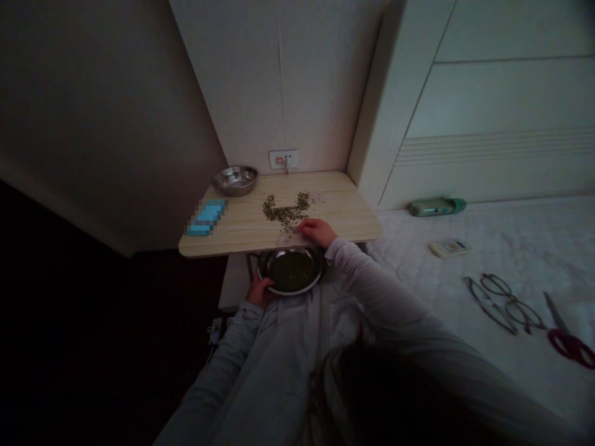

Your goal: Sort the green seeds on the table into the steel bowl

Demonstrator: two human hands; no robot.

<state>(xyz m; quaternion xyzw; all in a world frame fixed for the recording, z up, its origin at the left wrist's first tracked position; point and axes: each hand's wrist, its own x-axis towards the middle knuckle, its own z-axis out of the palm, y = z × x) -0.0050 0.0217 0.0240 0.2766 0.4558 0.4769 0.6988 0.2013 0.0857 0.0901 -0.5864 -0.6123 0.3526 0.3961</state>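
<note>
Below the front edge of the small wooden table (325, 238), a steel bowl (261, 270) is partly filled with small dark green grains that look like beans. My left hand (260, 292) grips its near left rim. At the table's front edge my right hand (318, 232) has its fingers pinched together, touching the tabletop. Something thin and translucent (287, 238) shows beside those fingertips, too faint to name. Just beyond, loose grains (284, 214) lie scattered in a curved patch.
Another steel bowl (235, 181) stands at the table's back left, with a blurred-out blue phone-like object (206, 217) in front of it. A plug sits in the wall socket (282, 159). To the right, a bed (400, 248) bears a green bottle (437, 207), eyeglasses (524, 314) and red-handled scissors (571, 347).
</note>
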